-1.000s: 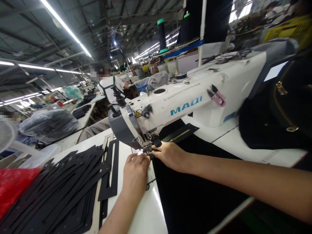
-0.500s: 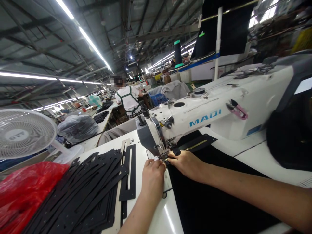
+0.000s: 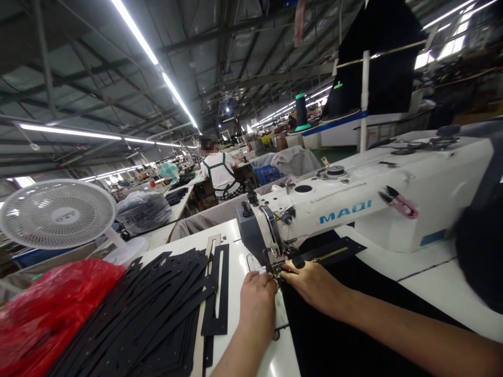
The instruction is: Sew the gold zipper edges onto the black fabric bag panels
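My left hand [image 3: 258,303] is closed, its curled fingers just left of the presser foot [image 3: 277,268] of a white sewing machine [image 3: 346,209]. What those fingers pinch is hidden. From the right, my right hand [image 3: 314,285] bends its fingers together at the foot and grips the black fabric [image 3: 334,335] there. The fabric spreads under my right forearm and over the machine bed. Behind my right hand lies a black strip with a gold-coloured zipper [image 3: 332,253] along its slot.
Slotted black pieces [image 3: 157,309] lie piled at left beside a red plastic bag [image 3: 58,303]. A white fan [image 3: 65,214] stands behind them. Pink-handled thread snips [image 3: 398,203] rest on the machine arm. A person in a white shirt [image 3: 220,173] works farther back.
The camera view has shifted, so everything appears lower and farther right. Both hands keep nearly the same place at the presser foot.
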Action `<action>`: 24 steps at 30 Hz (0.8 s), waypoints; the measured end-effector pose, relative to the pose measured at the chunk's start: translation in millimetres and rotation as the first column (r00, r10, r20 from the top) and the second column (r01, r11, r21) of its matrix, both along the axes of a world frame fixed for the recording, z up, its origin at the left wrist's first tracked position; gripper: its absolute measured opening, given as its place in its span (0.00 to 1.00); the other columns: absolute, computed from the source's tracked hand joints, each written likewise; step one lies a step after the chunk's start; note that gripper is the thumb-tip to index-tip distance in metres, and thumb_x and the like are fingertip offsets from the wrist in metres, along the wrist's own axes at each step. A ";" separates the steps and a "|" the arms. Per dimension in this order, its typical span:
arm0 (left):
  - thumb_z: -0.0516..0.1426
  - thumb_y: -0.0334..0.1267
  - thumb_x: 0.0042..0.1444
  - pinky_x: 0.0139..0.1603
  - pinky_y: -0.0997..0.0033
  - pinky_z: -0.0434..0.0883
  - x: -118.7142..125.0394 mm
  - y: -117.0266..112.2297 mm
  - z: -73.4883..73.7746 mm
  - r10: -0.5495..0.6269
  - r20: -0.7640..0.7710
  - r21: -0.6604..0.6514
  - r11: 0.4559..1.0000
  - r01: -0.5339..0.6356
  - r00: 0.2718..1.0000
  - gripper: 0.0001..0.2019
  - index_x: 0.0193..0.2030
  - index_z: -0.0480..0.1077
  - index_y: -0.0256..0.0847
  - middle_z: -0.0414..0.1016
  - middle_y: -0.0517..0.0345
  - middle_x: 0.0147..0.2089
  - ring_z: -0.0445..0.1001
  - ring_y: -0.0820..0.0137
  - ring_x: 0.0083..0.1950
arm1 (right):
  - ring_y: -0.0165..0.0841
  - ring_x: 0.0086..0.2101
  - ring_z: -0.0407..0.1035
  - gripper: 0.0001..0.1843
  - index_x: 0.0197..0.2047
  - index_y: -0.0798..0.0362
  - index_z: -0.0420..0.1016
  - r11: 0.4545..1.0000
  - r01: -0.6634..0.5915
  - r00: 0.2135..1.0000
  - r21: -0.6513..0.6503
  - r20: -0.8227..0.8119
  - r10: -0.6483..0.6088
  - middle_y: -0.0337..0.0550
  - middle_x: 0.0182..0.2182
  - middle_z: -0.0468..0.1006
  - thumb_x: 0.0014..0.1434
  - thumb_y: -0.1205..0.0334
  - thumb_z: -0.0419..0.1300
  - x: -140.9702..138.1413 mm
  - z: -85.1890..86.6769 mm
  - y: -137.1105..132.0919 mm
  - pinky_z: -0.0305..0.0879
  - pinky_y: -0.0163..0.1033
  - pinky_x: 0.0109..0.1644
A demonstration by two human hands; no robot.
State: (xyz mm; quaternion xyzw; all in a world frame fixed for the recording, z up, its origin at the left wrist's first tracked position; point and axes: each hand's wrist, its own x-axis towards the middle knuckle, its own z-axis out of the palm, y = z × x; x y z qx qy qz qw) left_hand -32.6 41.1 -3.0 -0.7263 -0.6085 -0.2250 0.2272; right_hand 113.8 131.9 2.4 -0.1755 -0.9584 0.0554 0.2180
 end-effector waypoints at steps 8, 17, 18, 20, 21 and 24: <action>0.57 0.21 0.50 0.35 0.68 0.71 -5.7 13.3 -23.4 -0.001 0.061 0.138 0.990 -0.008 0.998 0.11 0.25 0.66 0.41 0.74 0.62 0.27 0.72 0.70 0.28 | 0.34 0.38 0.71 0.12 0.37 0.53 0.75 0.999 -0.004 0.999 -0.044 -0.040 0.002 0.45 0.37 0.76 0.59 0.73 0.51 -5.0 1.5 -3.6 0.66 0.36 0.41; 0.55 0.23 0.49 0.40 0.60 0.71 0.2 -10.3 -2.4 0.016 0.180 0.060 0.998 -0.027 0.983 0.09 0.31 0.72 0.42 0.76 0.56 0.37 0.73 0.63 0.37 | 0.47 0.46 0.67 0.21 0.46 0.58 0.71 0.982 0.191 0.981 -0.002 -0.040 -0.191 0.55 0.44 0.73 0.50 0.58 0.65 38.0 6.3 20.8 0.61 0.54 0.52; 0.54 0.23 0.50 0.43 0.58 0.71 3.6 -16.3 -0.1 -0.020 0.204 0.050 0.999 0.010 0.979 0.10 0.33 0.72 0.42 0.76 0.55 0.38 0.73 0.63 0.39 | 0.50 0.46 0.67 0.23 0.46 0.59 0.71 0.964 0.265 0.964 0.015 -0.021 -0.265 0.59 0.44 0.73 0.49 0.55 0.65 52.1 2.5 16.5 0.61 0.58 0.50; 0.53 0.25 0.52 0.46 0.56 0.69 13.2 -28.4 4.4 -0.151 0.232 0.048 0.988 0.144 0.961 0.10 0.36 0.72 0.42 0.76 0.54 0.39 0.73 0.63 0.42 | 0.54 0.44 0.67 0.25 0.46 0.58 0.72 0.954 0.296 0.955 0.034 0.014 -0.297 0.61 0.43 0.73 0.46 0.54 0.65 80.8 -6.5 -4.9 0.64 0.58 0.46; 0.54 0.26 0.52 0.48 0.57 0.69 18.9 -34.1 7.7 -0.226 0.240 0.020 0.973 0.228 0.944 0.10 0.38 0.71 0.43 0.76 0.54 0.40 0.73 0.63 0.43 | 0.53 0.43 0.68 0.26 0.48 0.55 0.71 0.972 0.231 0.972 0.039 0.023 -0.232 0.59 0.44 0.73 0.45 0.56 0.65 93.5 -9.8 -20.8 0.66 0.56 0.44; 0.58 0.27 0.50 0.49 0.62 0.69 35.4 -46.2 26.6 -0.313 0.328 -0.142 0.916 0.374 0.891 0.12 0.41 0.71 0.43 0.76 0.54 0.43 0.72 0.64 0.47 | 0.45 0.36 0.71 0.17 0.46 0.45 0.72 0.996 0.040 0.999 -0.083 0.018 -0.038 0.49 0.38 0.76 0.50 0.63 0.59 117.7 -5.9 -70.1 0.68 0.47 0.39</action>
